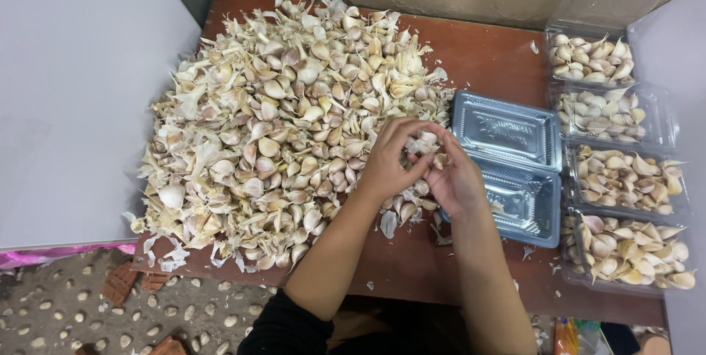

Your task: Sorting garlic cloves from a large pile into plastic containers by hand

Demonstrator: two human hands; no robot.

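Note:
A big heap of garlic cloves [287, 112] with papery skins covers the left and middle of a brown wooden table [485, 61]. My left hand [390, 160] and my right hand [456, 178] meet at the heap's right edge, fingers curled together around a few garlic cloves [425, 142]. Just right of my hands lies an open, empty clear plastic clamshell box [515, 171], its lid flat toward the back.
Several clear plastic boxes filled with garlic cloves [621, 178] stand in a column along the table's right side. A white panel [73, 90] borders the left. A pebbled floor [59, 311] shows below the table's front edge. Loose skins lie near the front.

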